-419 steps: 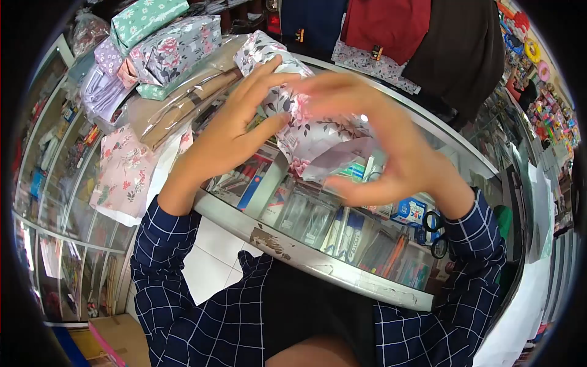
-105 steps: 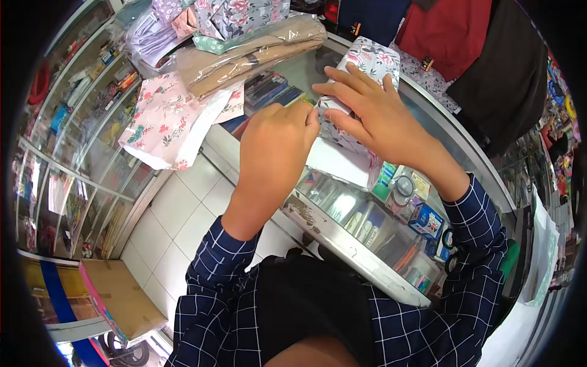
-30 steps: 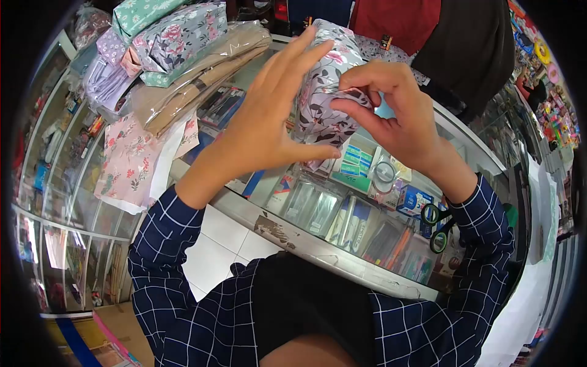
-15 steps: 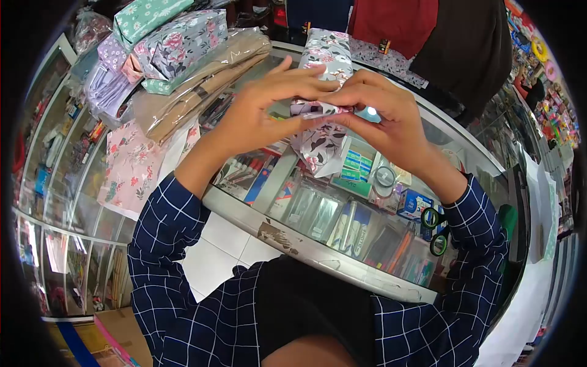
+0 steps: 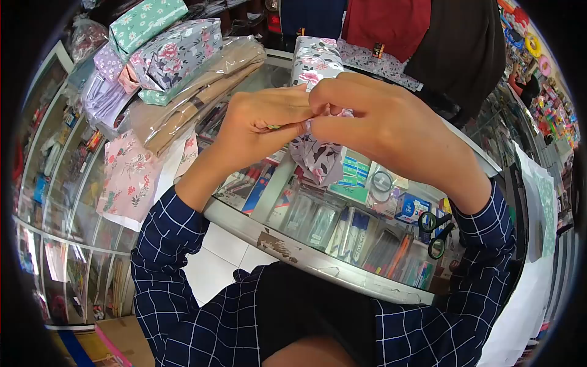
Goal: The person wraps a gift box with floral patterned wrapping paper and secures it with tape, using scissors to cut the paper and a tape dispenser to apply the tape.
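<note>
A package in floral wrapping paper (image 5: 318, 60) lies lengthwise on the glass counter, its near end a loose, crumpled flap of paper (image 5: 318, 160). My left hand (image 5: 263, 122) and my right hand (image 5: 373, 119) meet over its middle. Both have their fingers pinched together on the floral paper, most of which they cover there. The fingertips touch or nearly touch, and the right fingers partly hide the left ones.
Wrapped parcels (image 5: 177, 52) and a plastic-covered brown bundle (image 5: 202, 92) sit at the left, above a pink floral sheet (image 5: 129, 177). Green-handled scissors (image 5: 436, 235) lie near my right sleeve. The counter's metal edge (image 5: 318, 263) runs before me.
My right hand has turned over and its fingers have closed in on the left hand's fingertips, hiding more of the paper. The left fingers, spread before, are drawn together. The view has shifted slightly.
</note>
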`<state>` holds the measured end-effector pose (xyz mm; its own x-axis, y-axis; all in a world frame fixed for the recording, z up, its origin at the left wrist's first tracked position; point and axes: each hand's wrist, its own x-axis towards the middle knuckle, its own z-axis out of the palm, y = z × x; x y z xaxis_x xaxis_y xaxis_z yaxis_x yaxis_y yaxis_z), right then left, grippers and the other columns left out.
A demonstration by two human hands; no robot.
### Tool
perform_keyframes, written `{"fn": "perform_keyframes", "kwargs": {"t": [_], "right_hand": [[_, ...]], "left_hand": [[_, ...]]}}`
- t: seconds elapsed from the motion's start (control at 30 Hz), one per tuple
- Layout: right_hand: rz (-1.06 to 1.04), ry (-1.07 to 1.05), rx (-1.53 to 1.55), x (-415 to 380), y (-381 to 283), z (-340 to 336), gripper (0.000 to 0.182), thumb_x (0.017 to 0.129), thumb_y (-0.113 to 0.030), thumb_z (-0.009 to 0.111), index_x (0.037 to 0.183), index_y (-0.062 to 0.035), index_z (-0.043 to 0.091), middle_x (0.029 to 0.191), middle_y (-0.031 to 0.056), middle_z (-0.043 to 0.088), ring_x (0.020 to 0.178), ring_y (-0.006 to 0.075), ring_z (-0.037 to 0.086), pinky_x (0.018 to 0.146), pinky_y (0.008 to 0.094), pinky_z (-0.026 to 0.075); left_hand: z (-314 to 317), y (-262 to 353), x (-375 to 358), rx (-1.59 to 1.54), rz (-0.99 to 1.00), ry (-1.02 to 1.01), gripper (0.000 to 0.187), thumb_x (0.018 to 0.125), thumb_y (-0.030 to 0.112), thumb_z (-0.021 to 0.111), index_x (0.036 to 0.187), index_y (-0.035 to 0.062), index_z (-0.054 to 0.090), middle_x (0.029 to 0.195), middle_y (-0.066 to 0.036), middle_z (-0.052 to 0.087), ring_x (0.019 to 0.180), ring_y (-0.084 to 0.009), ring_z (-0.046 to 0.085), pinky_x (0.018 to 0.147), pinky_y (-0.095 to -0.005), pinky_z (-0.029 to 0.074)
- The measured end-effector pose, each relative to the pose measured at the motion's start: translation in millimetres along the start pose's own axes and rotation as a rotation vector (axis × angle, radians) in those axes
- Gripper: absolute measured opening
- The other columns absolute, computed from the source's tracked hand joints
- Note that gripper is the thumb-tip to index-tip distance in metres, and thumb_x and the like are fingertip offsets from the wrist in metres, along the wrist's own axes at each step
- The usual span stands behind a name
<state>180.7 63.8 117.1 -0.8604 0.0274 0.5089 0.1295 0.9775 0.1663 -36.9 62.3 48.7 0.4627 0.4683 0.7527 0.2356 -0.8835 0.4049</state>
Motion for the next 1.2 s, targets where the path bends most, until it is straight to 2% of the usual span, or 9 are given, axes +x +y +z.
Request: {"fn": "perform_keyframes", "kwargs": {"t": [0.13,0.23,0.43,0.47,0.57,0.73,0.97,1.07,1.2], "right_hand": [[0.104,-0.034,0.029,4,-9,-3,0.018,0.076,-0.001,0.063,0.092,-0.0025,0.056,0.093,0.0111,0.057,0.080,0.0284,0.059,0.067,0.0345,0.049],[0.062,0.114,0.100,1,-7,8,0.038,0.072,-0.001,0.062,0.109,-0.0049,0.051,0.085,0.0131,0.056,0.085,0.0312,0.060,0.069,0.0387,0.050],[0.066,0.233,0.212,-17,2,19,0.027,0.076,0.000,0.065,0.101,-0.0035,0.055,0.089,0.0114,0.057,0.084,0.0316,0.058,0.070,0.0373,0.048],[0.103,0.259,0.181,-18,0,18,0.025,0.075,0.004,0.072,0.096,-0.0002,0.060,0.090,0.0106,0.062,0.082,0.0260,0.061,0.070,0.0322,0.049],[0.232,0.225,0.220,-34,8,23,0.028,0.075,0.004,0.072,0.100,-0.0023,0.063,0.091,0.0098,0.062,0.083,0.0242,0.061,0.070,0.0318,0.048],[0.299,0.326,0.352,-39,8,25,0.025,0.069,0.008,0.072,0.091,-0.0041,0.073,0.076,0.0082,0.064,0.070,0.0205,0.061,0.060,0.0284,0.047],[0.236,0.368,0.281,-41,9,32,0.025,0.068,0.007,0.075,0.090,-0.0031,0.071,0.078,0.0080,0.064,0.069,0.0205,0.059,0.059,0.0289,0.046],[0.189,0.399,0.250,-38,9,34,0.022,0.068,0.005,0.075,0.088,-0.0025,0.069,0.074,0.0074,0.060,0.066,0.0206,0.055,0.057,0.0303,0.044],[0.167,0.382,0.227,-39,9,33,0.020,0.069,0.004,0.075,0.086,-0.0019,0.068,0.071,0.0073,0.057,0.063,0.0209,0.053,0.054,0.0311,0.041]], "left_hand": [[2,7,0,0.056,-0.037,0.033,0.026,0.074,-0.002,0.068,0.101,0.0014,0.069,0.102,-0.014,0.069,0.097,-0.0292,0.067,0.098,-0.0421,0.046],[5,12,-1,0.059,-0.070,0.066,0.026,0.075,-0.002,0.069,0.100,0.0022,0.070,0.102,-0.014,0.070,0.099,-0.0294,0.067,0.099,-0.0416,0.045],[6,6,-1,0.038,-0.065,0.054,0.027,0.075,-0.001,0.069,0.102,0.0049,0.072,0.105,-0.013,0.070,0.103,-0.0284,0.066,0.100,-0.0414,0.044],[6,7,0,0.040,-0.062,0.049,0.027,0.076,-0.001,0.069,0.101,0.0050,0.072,0.105,-0.013,0.070,0.103,-0.0282,0.066,0.100,-0.0413,0.044],[7,9,3,0.076,-0.051,0.035,0.026,0.075,0.001,0.069,0.101,0.0053,0.072,0.105,-0.012,0.070,0.104,-0.0275,0.066,0.100,-0.0413,0.045],[6,10,5,0.151,-0.030,0.009,0.028,0.072,0.006,0.071,0.100,0.0048,0.072,0.105,-0.011,0.070,0.100,-0.0272,0.067,0.098,-0.0406,0.047],[5,17,6,0.410,0.214,0.010,0.029,0.073,0.004,0.072,0.102,0.0026,0.069,0.103,-0.011,0.070,0.095,-0.0275,0.068,0.089,-0.0387,0.054],[5,21,7,0.453,0.227,0.007,0.028,0.075,0.002,0.071,0.102,0.0021,0.069,0.102,-0.012,0.070,0.092,-0.0276,0.069,0.087,-0.0380,0.055],[7,30,10,0.410,0.186,0.023,0.027,0.071,0.000,0.072,0.098,0.0011,0.068,0.098,-0.012,0.070,0.089,-0.0283,0.069,0.084,-0.0385,0.056]]}}
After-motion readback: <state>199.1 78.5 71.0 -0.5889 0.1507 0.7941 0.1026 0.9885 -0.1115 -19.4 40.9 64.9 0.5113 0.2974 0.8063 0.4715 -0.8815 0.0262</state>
